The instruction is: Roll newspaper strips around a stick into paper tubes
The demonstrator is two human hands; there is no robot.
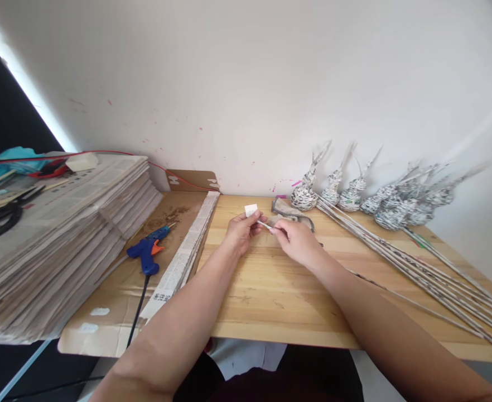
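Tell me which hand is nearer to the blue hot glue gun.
Left. The left hand is to the right of the blue hot glue gun, across the newspaper strips; the right hand is farther right, beyond the left hand.

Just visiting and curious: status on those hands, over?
Left hand, right hand: both gripping a thin paper roll. Greyish cloth close beyond right hand. Nothing visibly blocking.

From table front point(271, 335): newspaper stack point(70, 240), glue gun point(148, 254) (on cardboard point(120, 304)), 10 o'clock; paper slip point(250, 210), 12; figures point(304, 197), 1; rods point(396, 261), 2.
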